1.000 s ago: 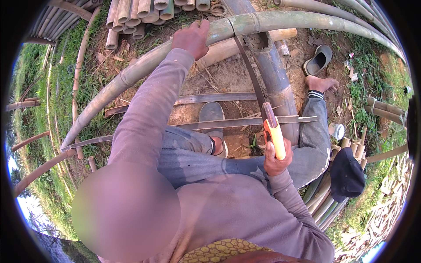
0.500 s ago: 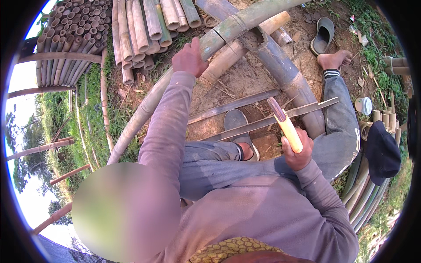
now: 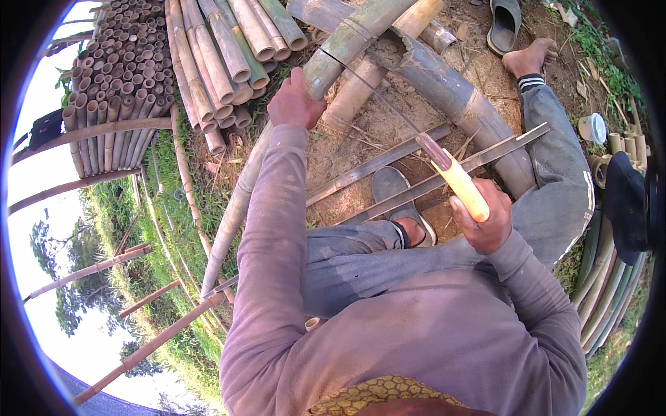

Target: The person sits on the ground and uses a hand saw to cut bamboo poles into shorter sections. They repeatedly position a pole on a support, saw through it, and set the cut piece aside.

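Observation:
A long bamboo pole [image 3: 240, 202] slants from the lower left to the top middle. My left hand [image 3: 297, 104] is closed around it, just below a dark narrow cut across the pole. In my right hand [image 3: 489, 215], the fingers wrap the pale yellow wooden handle of a handsaw [image 3: 463, 188]. Its thin blade, seen nearly edge-on, runs up and left from the handle to the cut. Beneath the pole, a thick grey bamboo log [image 3: 461, 104] with a notched upper part and a paler bamboo piece [image 3: 355, 97] cross on the ground.
Two split bamboo strips [image 3: 444, 175] lie across near my sandalled foot [image 3: 399, 191]. Cut bamboo poles [image 3: 222, 62] are piled at the upper left, beside a rack of stacked bamboo tubes [image 3: 118, 76]. A loose sandal [image 3: 504, 28], white cup [image 3: 592, 128] and dark cap [image 3: 624, 208] are on the right.
The whole view has shifted, with my forearms and legs sitting further right. The saw blade now shows as a thin line between handle and cut. Both hands keep their holds.

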`<state>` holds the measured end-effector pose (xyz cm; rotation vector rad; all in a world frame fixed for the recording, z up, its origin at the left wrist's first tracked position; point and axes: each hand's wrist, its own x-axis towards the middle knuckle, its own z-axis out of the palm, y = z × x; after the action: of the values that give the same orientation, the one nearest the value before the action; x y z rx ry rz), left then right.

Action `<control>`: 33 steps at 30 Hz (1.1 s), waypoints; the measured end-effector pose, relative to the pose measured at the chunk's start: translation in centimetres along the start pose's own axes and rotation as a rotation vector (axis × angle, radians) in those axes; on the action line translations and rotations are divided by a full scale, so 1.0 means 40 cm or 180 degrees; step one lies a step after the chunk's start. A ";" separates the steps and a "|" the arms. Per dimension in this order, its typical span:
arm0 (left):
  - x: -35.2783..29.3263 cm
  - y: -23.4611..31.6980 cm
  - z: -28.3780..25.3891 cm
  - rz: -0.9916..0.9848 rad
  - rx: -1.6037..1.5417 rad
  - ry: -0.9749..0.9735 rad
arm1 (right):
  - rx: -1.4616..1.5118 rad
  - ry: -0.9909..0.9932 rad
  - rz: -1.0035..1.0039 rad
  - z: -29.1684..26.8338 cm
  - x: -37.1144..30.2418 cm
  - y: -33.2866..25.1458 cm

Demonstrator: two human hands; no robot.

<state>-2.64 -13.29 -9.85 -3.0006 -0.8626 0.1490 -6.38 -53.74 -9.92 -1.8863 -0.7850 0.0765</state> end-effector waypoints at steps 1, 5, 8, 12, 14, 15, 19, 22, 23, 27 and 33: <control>0.003 0.007 -0.006 0.0027 -0.0029 0.0097 | -0.0069 -0.0005 -0.0095 -0.026 -0.024 -0.001; 0.010 0.018 -0.006 0.0002 0.0072 0.0044 | 0.0135 0.0273 -0.0191 0.148 0.202 0.056; 0.031 0.037 -0.017 0.0000 0.0074 0.0121 | -0.0276 0.0209 0.0169 0.259 0.476 0.007; 0.023 -0.018 -0.032 -0.0003 -0.0070 -0.0083 | -0.0001 0.0062 0.0252 0.198 0.317 0.002; 0.040 -0.013 -0.015 0.0046 -0.0093 0.0054 | 0.0112 0.0063 0.0118 0.088 0.127 0.006; 0.027 -0.011 -0.003 0.0085 -0.0065 0.0049 | 0.0078 0.0124 0.0081 0.048 0.064 -0.001; 0.021 -0.005 -0.006 0.0093 -0.0089 0.0013 | 0.0215 0.0326 -0.0046 0.076 0.102 0.016; 0.024 0.030 -0.028 0.0254 0.0045 0.0114 | -0.0579 0.0048 0.0480 0.251 0.406 0.072; 0.021 0.013 -0.047 0.0212 0.0053 0.0197 | -0.0407 0.0059 0.0459 0.261 0.400 0.075; 0.013 -0.082 -0.122 0.0288 -0.0225 0.0424 | -0.0150 0.0081 0.0059 0.230 0.237 0.109; -0.121 -0.059 -0.219 0.0687 -0.0736 -0.0356 | -0.1009 -0.1117 -0.0415 0.184 0.080 0.146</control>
<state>-7.15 -13.75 -0.61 -3.3269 -0.5973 0.2375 -3.93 -47.51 -17.25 -2.1444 -1.2158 0.2165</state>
